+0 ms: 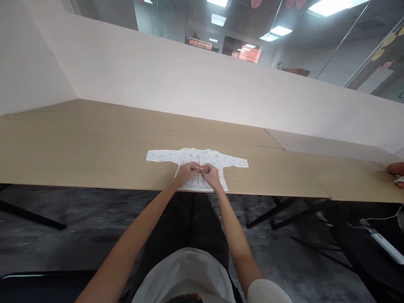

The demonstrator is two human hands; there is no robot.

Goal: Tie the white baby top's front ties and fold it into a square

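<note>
A small white baby shirt (pixel 213 157) with a faint print lies spread flat near the table's front edge, its sleeves stretched out to both sides. Over the middle of its front opening, my left hand (pixel 188 171) pinches the fabric edge with thumb and fingers. Close against it, my right hand (pixel 211 173) pinches the same spot from the other side, the fingertips of both hands almost meeting. Whatever small fastening may be between the fingertips is too small to make out. The hem hangs at the table edge below my wrists.
The long wooden table (pixel 94 147) runs left and right, backed by a white partition (pixel 176 80). At the far right edge another person's hand (pixel 396 169) rests on the table. Below right, a white power strip or similar device (pixel 386 247) lies on a dark chair.
</note>
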